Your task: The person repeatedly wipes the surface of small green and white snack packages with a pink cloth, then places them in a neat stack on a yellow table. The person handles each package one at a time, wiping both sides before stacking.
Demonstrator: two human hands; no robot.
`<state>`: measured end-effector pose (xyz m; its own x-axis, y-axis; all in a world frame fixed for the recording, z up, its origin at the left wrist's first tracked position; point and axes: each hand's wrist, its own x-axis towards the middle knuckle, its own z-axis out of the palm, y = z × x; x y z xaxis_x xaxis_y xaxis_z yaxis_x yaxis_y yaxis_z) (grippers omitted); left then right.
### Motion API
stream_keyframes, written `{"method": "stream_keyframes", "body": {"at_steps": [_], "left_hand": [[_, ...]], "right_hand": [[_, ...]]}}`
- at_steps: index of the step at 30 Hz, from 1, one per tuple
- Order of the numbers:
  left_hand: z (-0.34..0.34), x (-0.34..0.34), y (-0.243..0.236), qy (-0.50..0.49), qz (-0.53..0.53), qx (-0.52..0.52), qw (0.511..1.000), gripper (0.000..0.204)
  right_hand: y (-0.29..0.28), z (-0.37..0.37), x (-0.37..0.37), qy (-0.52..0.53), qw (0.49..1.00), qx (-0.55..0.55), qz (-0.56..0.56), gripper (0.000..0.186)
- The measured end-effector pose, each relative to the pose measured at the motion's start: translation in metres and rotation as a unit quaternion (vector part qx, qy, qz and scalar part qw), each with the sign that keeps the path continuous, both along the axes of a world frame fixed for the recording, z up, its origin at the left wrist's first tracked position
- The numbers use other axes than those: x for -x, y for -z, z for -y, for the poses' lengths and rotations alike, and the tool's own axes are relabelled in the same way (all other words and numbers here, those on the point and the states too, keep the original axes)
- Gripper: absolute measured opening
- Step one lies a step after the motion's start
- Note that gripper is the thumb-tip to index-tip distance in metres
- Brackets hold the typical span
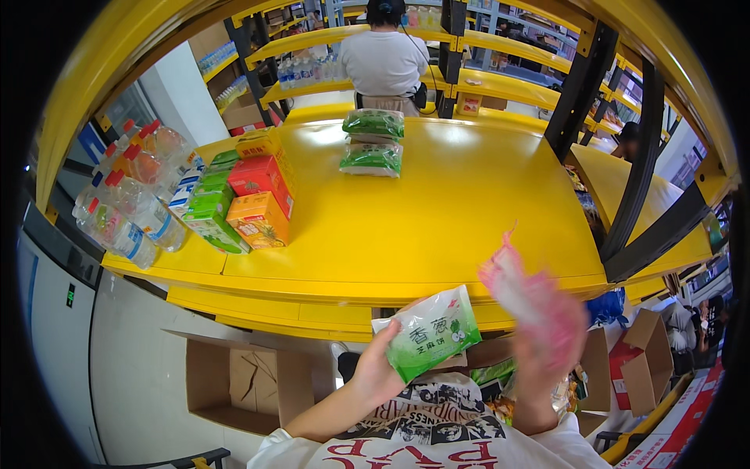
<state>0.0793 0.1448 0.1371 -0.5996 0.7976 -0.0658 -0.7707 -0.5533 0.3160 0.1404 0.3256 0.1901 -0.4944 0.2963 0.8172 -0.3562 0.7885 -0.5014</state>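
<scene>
My left hand (pixel 378 367) is closed around the edge of a green and white snack packet (pixel 433 334), held tilted in front of the shelf's near edge. To the right, a pink and white crumpled plastic bag (pixel 525 295) rises from my right hand (pixel 553 356). Motion smears both the bag and that hand, but the fingers appear wrapped round it. Towards the back of the yellow shelf (pixel 351 227), similar green packets (pixel 372 159) lie in a small group.
Juice and drink cartons (pixel 258 220) stand at the shelf's left, beside several clear bottles (pixel 148 211). Black uprights (pixel 637 164) frame the right side. Below are an open cardboard box (pixel 242 383) and another box (pixel 648 359). Beyond the shelf, a person in white (pixel 384 62) faces away.
</scene>
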Motion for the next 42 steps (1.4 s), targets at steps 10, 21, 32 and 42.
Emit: {"method": "stream_keyframes", "body": {"at_steps": [10, 21, 32, 42], "left_hand": [[-0.005, 0.011, 0.011, 0.002, 0.065, -0.239, 0.969, 0.055], [0.007, -0.004, -0.008, -0.087, -0.059, -0.054, 0.993, 0.058], [0.002, 0.001, -0.035, -0.089, -0.072, 0.030, 0.993, 0.058], [-0.013, 0.016, -0.022, -0.145, -0.117, 0.064, 0.980, 0.054]], "right_hand": [[0.026, 0.071, 0.004, -0.172, 0.931, -0.287, 0.146, 0.041], [0.015, 0.063, 0.010, -0.225, 0.918, -0.282, 0.163, 0.052], [0.008, 0.026, 0.027, -0.321, 0.823, 0.429, 0.187, 0.043], [0.036, 0.052, 0.015, -0.178, 0.976, -0.115, -0.038, 0.032]]}}
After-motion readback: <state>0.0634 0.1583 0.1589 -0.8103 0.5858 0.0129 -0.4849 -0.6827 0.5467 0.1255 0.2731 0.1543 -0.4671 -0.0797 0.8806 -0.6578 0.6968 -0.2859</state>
